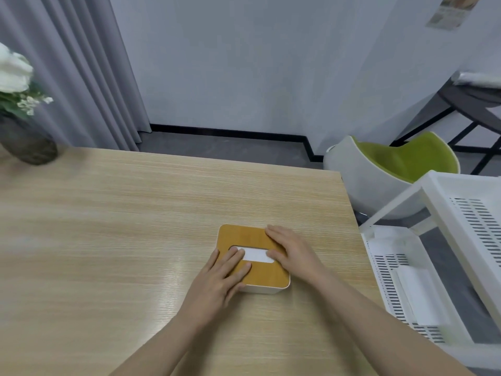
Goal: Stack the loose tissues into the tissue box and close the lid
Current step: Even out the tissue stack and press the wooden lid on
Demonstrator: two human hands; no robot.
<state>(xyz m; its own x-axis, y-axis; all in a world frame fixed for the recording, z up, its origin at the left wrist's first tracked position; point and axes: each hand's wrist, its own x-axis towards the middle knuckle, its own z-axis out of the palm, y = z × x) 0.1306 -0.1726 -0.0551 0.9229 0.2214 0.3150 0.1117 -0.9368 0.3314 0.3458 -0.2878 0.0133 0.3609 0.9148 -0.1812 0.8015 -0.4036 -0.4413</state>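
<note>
Far left on the table [108, 213]: vase [28, 142] of white flowers, not involved. Near right part of the table: tissue box [267, 289] with wooden lid [241, 237] seated; left hand [222, 278] and right hand [291, 249] lie flat on it, fingers straight, gripping nothing; tissue [256, 255] shows white in the slot. Judged step: pressing the lid closed; next, even downward pressure, then check the edges sit flush.
</note>
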